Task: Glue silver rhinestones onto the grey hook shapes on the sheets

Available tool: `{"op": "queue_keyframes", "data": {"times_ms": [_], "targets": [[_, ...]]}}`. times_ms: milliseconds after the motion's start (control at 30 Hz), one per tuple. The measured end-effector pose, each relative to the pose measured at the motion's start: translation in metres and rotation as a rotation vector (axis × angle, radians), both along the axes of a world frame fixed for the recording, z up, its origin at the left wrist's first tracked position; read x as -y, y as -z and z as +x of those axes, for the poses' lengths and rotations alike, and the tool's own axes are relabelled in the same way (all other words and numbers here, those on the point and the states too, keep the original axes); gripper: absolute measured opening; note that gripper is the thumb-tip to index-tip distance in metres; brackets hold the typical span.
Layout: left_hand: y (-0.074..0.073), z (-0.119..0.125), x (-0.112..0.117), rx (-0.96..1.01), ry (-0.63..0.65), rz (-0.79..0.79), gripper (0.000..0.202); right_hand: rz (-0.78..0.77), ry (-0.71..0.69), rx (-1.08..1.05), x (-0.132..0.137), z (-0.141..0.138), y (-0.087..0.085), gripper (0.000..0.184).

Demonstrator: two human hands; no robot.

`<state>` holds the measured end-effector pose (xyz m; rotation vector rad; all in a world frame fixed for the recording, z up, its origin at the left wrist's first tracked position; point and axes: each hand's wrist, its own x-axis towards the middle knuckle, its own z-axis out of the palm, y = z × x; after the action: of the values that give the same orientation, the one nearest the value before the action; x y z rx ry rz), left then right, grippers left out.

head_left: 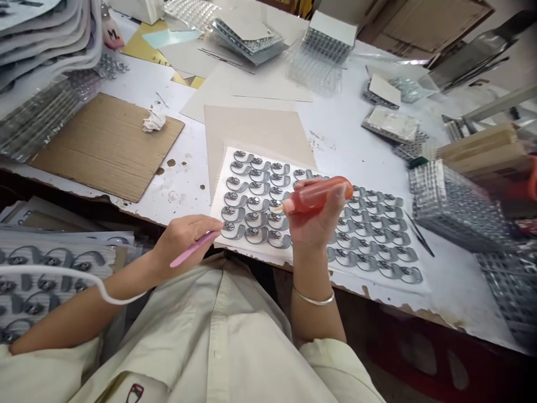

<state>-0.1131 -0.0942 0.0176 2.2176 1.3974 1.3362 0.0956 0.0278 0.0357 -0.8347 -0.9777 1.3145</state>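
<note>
Pinching slim pink tweezers [193,248], the left hand [182,240] sits at the near left corner of a white backing card [218,215], the tweezers' working end close by a round metal stud [229,225] on one of the many curved grey pieces [255,235] set out in rows on it. The right hand [316,218] is closed around an orange-red squeeze bottle [321,195] held crosswise, its thin nozzle [285,207] pointing left and slightly down over the pieces, just above the third column from the left. The card's long axis runs left to right across the front of the person, sloping slightly downward to the right. The left hand is nearer its left end, and the right hand lies above its middle, with the longer stretch of rows running out beyond it. A beige sheet [251,134] lies just behind the card on the white table [361,151]
</note>
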Motion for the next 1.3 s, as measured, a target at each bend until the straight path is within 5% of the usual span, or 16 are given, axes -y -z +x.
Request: {"op": "queue_keyframes", "data": {"times_ms": [233, 700, 1300], "targets": [[0.006, -0.002, 0.003, 0.032, -0.101, -0.086, 0.008, -0.027, 0.061, 0.033, -0.004, 0.001, 0.003, 0.039], [0.025, 0.006, 0.005, 0.084, 0.008, -0.054, 0.016, 0.129, 0.036, 0.044, 0.001, -0.002, 0.007, 0.029], [0.023, 0.013, -0.001, -0.169, 0.023, 0.079, 0.019, 0.192, 0.040, 0.260, 0.028, -0.031, 0.010, 0.019]]}}
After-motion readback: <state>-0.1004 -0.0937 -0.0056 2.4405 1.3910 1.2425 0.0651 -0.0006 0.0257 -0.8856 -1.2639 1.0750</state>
